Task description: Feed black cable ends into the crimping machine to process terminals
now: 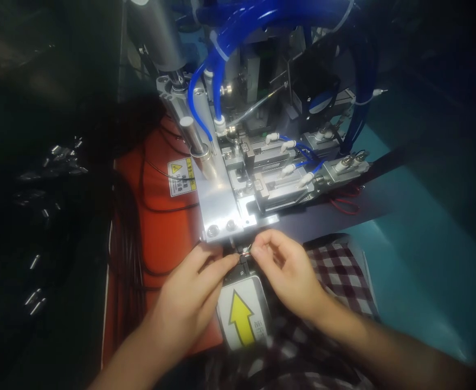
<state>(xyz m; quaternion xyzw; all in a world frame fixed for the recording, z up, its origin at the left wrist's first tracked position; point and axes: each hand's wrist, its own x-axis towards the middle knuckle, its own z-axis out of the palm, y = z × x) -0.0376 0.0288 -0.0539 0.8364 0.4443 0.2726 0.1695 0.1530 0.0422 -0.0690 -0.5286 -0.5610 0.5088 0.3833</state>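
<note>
In the head view my right hand (289,273) pinches the ends of some thin wires (246,252) between thumb and forefinger. The wires lie at a small dark fixture (243,266) at the machine's front. From the left, my left hand (191,284) reaches to the same fixture, its thumb and fingertips closed at the wires' other side. What those left fingertips hold is too small and hidden to make out. Just beyond both hands is a bright metal plate (220,208) with bolts.
Blue air hoses (254,19) and small pneumatic cylinders (284,189) fill the machine behind. Black cables (126,254) run over the orange base (160,238) on the left. A white plate with a yellow arrow (241,319) is below the fixture. Checked cloth (339,271) shows at right.
</note>
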